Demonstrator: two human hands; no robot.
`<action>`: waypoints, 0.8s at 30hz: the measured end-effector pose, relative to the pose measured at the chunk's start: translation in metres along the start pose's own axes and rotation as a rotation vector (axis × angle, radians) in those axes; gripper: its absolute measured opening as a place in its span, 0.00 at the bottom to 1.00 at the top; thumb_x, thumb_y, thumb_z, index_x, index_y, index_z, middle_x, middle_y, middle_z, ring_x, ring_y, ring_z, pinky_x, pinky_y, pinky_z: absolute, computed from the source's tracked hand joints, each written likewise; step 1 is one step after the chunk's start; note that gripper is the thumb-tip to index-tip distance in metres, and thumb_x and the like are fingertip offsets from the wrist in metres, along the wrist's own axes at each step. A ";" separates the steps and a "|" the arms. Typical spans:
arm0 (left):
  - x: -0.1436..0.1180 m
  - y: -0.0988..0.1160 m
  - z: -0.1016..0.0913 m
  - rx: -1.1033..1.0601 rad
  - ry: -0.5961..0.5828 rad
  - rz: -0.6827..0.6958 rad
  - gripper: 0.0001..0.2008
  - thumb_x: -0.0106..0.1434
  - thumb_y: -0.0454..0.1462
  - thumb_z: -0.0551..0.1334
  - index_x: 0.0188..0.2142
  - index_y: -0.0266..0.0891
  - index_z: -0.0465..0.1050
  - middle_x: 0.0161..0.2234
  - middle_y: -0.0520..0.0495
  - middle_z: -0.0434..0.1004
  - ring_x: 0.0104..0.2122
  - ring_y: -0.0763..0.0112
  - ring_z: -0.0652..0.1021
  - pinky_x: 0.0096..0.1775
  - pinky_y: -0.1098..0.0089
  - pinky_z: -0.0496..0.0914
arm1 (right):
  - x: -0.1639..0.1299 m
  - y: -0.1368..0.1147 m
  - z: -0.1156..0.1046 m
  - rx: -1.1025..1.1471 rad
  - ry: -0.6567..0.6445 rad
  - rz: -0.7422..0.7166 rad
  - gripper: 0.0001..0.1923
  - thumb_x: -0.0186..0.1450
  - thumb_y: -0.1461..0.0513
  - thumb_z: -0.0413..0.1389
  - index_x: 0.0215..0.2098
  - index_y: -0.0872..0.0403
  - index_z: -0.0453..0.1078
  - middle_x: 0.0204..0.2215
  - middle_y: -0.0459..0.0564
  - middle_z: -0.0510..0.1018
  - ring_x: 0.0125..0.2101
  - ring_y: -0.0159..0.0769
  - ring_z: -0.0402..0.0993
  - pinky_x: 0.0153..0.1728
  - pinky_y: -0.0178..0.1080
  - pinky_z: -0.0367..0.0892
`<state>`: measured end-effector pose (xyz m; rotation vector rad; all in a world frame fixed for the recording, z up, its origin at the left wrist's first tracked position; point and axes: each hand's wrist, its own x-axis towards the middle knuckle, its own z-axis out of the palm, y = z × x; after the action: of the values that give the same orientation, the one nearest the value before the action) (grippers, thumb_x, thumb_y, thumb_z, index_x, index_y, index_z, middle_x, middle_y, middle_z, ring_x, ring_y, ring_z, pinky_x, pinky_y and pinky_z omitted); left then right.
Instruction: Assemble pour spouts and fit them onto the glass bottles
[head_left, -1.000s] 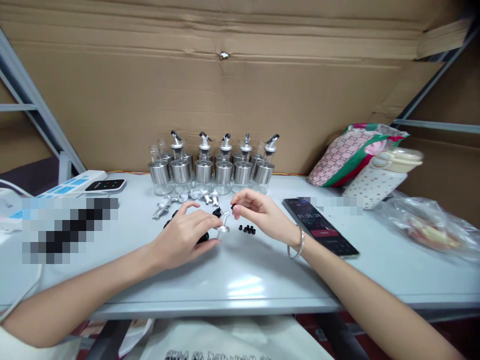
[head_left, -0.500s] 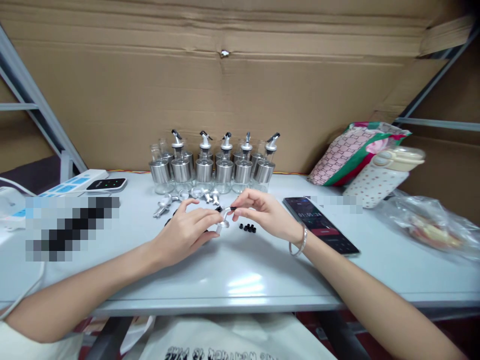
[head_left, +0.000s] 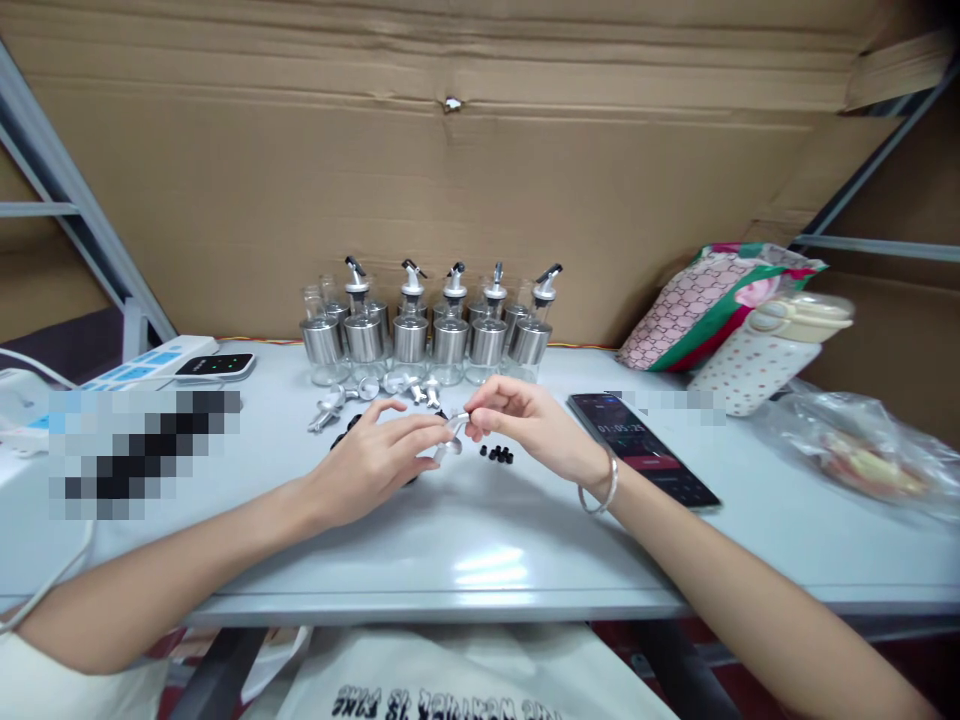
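the left hand [head_left: 367, 462] pinches a small silver metal pourer spout [head_left: 450, 437] just above the pale grey table [head_left: 480, 560], while the right hand [head_left: 529, 425] closes its fingertips on the spout's tip, seemingly around a tiny black cap. five steel-collared glass bottles [head_left: 442, 325] at the back already wear spouts; loose silver spouts [head_left: 352, 395] and little black caps [head_left: 496, 456] remain, so work seems partway through.

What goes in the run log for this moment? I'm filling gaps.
left hand: grips silver pour spout | right hand: pinches spout tip | black caps: loose on table | bottles: rear row
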<state>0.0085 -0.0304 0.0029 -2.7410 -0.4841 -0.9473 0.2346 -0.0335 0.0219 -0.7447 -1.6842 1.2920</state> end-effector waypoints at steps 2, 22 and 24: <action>0.000 0.000 -0.001 -0.010 0.017 0.001 0.12 0.70 0.33 0.52 0.52 0.43 0.58 0.46 0.46 0.77 0.43 0.71 0.77 0.51 0.61 0.61 | 0.000 0.001 0.001 0.132 -0.052 0.082 0.16 0.58 0.53 0.63 0.39 0.54 0.71 0.26 0.45 0.76 0.29 0.29 0.70 0.33 0.36 0.64; -0.001 -0.021 -0.004 0.092 -0.087 -0.295 0.24 0.67 0.46 0.56 0.58 0.40 0.53 0.53 0.39 0.69 0.46 0.60 0.75 0.45 0.61 0.67 | 0.002 -0.011 -0.006 0.288 0.133 0.047 0.15 0.59 0.50 0.60 0.35 0.52 0.67 0.23 0.42 0.61 0.26 0.30 0.59 0.31 0.37 0.60; -0.003 -0.024 -0.001 0.086 -0.206 -0.363 0.24 0.67 0.47 0.55 0.57 0.39 0.56 0.53 0.39 0.69 0.51 0.56 0.72 0.47 0.59 0.66 | 0.003 -0.010 -0.008 0.300 0.164 0.062 0.14 0.59 0.52 0.61 0.35 0.53 0.67 0.24 0.41 0.61 0.25 0.29 0.59 0.31 0.37 0.60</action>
<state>-0.0030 -0.0090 0.0041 -2.7359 -1.0605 -0.6939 0.2411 -0.0304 0.0333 -0.7053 -1.3090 1.4457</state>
